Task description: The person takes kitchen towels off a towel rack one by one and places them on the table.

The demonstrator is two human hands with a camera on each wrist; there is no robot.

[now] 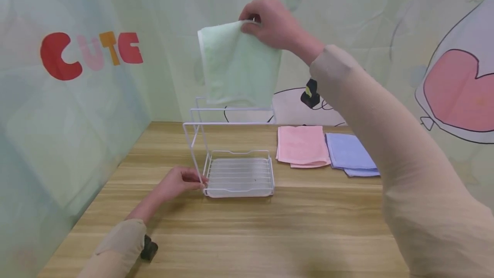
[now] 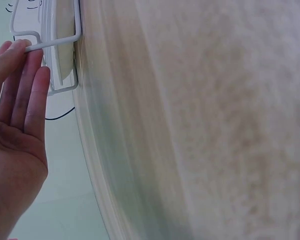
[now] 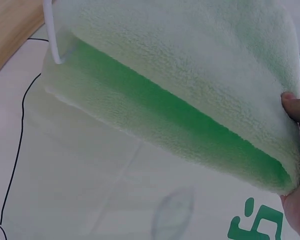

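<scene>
My right hand [image 1: 272, 25] pinches the top edge of a pale green towel [image 1: 241, 61], holding it up above a white wire rack [image 1: 241, 175]. The towel hangs folded, and in the right wrist view its two layers stand apart, with a corner of the rack's bar [image 3: 49, 30] close to its far end. Whether bar and towel touch, I cannot tell. Low on the rack's left side, my left hand [image 1: 175, 185] pinches the white wire between thumb and fingers; the left wrist view shows the thumb on the wire [image 2: 52, 43].
Right of the rack, a folded pink towel [image 1: 301, 145] and a folded blue towel [image 1: 349, 151] lie side by side on the wooden table [image 1: 247, 231]. A printed curtain [image 1: 173, 46] hangs behind and to the left. My right sleeve covers part of the table's right side.
</scene>
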